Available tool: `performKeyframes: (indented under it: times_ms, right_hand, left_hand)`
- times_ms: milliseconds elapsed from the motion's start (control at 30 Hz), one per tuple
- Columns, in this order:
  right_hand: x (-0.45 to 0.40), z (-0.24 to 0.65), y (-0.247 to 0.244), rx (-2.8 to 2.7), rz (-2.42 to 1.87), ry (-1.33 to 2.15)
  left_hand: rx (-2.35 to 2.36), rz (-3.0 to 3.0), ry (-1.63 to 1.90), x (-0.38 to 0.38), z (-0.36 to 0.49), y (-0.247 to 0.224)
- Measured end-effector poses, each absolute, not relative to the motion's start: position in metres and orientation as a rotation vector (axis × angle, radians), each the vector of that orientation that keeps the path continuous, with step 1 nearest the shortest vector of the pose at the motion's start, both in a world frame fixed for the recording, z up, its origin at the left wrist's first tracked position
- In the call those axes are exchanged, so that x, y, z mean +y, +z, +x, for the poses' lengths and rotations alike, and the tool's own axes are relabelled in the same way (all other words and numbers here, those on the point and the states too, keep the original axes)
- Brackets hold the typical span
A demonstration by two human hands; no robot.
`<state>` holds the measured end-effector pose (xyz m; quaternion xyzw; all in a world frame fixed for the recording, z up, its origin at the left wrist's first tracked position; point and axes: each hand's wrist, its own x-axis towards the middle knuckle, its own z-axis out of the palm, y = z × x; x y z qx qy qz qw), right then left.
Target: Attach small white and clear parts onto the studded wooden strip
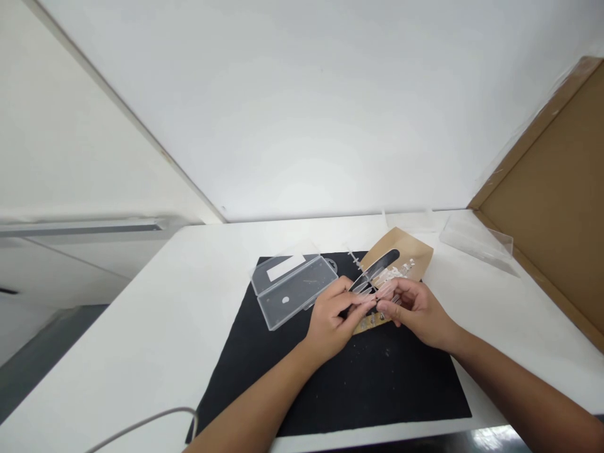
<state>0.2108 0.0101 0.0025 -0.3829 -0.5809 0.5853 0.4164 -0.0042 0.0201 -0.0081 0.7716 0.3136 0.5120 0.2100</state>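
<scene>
Two bare hands meet above a black mat [358, 390] laid on a white bench [217, 302]. The left hand [330, 311] and the right hand [415, 308] each have thumb and index fingers drawn together, pinching a small translucent piece [364, 296] between them; its exact outline is partly hidden by the fingertips. Just beyond the fingers lies a dark, round-ended strip [387, 259], slanting over a sheet of brown paper [422, 248]. White and clear fragments [399, 272] are heaped on the paper, and a slender clear rod with crossbars [356, 261] stands out beside the strip. To the left, a transparent hinged case [295, 292] lies opened flat, bearing a white label [285, 267]. At the far right of the bench rests a clear plastic tray [476, 239], near a brown panel [552, 207]. A pale cable [151, 415] curves across the near left corner.
</scene>
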Motion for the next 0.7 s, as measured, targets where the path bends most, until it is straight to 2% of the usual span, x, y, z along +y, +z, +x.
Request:
performKeyframes:
  times_ms: [200, 267, 433, 700]
  right_hand:
    - [0.005, 0.209, 0.009, -1.657, -0.982, 1.069]
    - [0.003, 0.21, 0.009, -1.672, -0.942, 1.033]
    - [0.003, 0.209, 0.005, -1.544, -0.875, 1.195]
    - [0.008, 0.213, 0.003, -1.38, -0.778, 1.68]
  left_hand:
    - [0.877, 2.18, 1.428, 0.017, -0.001, -0.006]
    - [0.855, 2.166, 1.405, 0.016, -0.001, -0.005]
    - [0.802, 2.208, 1.385, 0.02, -0.006, -0.002]
    - [0.72, 2.397, 1.473, 0.02, -0.007, 0.003]
